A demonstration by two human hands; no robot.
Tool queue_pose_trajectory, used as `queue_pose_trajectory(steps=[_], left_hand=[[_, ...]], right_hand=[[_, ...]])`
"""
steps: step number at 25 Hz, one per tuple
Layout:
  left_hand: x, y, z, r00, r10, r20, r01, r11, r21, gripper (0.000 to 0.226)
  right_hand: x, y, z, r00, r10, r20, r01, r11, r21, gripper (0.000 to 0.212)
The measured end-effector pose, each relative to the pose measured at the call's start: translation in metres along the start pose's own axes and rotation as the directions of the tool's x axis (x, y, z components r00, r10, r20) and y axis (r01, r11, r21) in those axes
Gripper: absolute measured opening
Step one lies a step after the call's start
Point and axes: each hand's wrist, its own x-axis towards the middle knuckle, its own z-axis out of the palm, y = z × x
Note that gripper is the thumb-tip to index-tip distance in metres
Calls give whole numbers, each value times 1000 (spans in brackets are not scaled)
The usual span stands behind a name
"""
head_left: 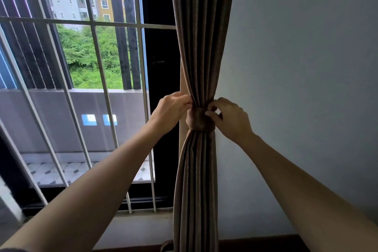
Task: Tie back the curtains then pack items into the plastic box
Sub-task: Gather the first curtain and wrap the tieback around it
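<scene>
A brown curtain [201, 37] hangs gathered into a narrow bundle at the right edge of the window. A matching brown tieback band [199, 118] wraps round its middle. My left hand [173, 108] pinches the curtain folds at the band's upper left edge. My right hand [229, 118] grips the band's right side with curled fingers. The plastic box is not in view.
A window with white metal bars [98, 53] fills the left, with a balcony and buildings beyond. A plain white wall [296, 67] stands to the right of the curtain. A dark skirting strip [266, 241] runs along the bottom.
</scene>
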Motion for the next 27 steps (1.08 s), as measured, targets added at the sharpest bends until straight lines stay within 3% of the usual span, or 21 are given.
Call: queue_pose_trajectory(steps=[3,5,7,8,9,10,11,13,15,17,18,20,22,24,27], left_hand=[[-7,4,3,992,-96,-87,92,995,-48,10],[-24,6,12,924,-365,-112,337,918,-210,11],[-39,5,22,690,-722,50,678,620,-395,9],[-44,5,26,551,-812,194,790,431,-437,17],[-48,5,30,443,-831,336,846,262,-465,26],[-48,6,33,388,-807,446,854,132,-503,32],[-46,8,33,380,-766,518,837,46,-545,33],[-40,13,32,388,-719,577,793,-58,-606,28],[-38,14,32,346,-708,616,768,-163,-619,21],[-40,16,33,274,-708,651,758,-257,-599,19],[-41,17,33,265,-715,647,767,-250,-591,20],[-40,19,32,293,-749,594,806,-141,-574,21],[-36,23,27,330,-788,520,805,-53,-591,23],[-33,22,19,362,-823,438,762,-8,-647,22],[-37,4,-1,464,-852,241,740,224,-634,25]], right_hand=[[-6,0,5,975,168,-148,-129,962,242,12],[-22,4,13,931,328,-158,-260,904,340,8],[-37,9,20,838,544,39,-515,768,381,14],[-41,8,21,741,633,224,-663,638,392,23],[-42,5,21,624,664,411,-779,489,392,33],[-41,1,20,535,649,541,-843,363,398,41],[-38,-2,20,491,630,601,-864,263,430,44],[-33,-6,20,467,636,614,-843,110,527,38],[-31,-7,20,454,647,613,-825,44,564,30],[-33,-6,20,452,660,601,-839,84,538,26],[-35,-7,20,453,668,590,-844,108,526,24],[-38,-10,21,475,702,531,-831,158,534,25],[-40,-14,21,527,763,374,-769,241,592,28],[-42,-22,19,642,752,152,-649,426,630,25],[-39,-54,19,899,437,-18,-344,732,587,13]])
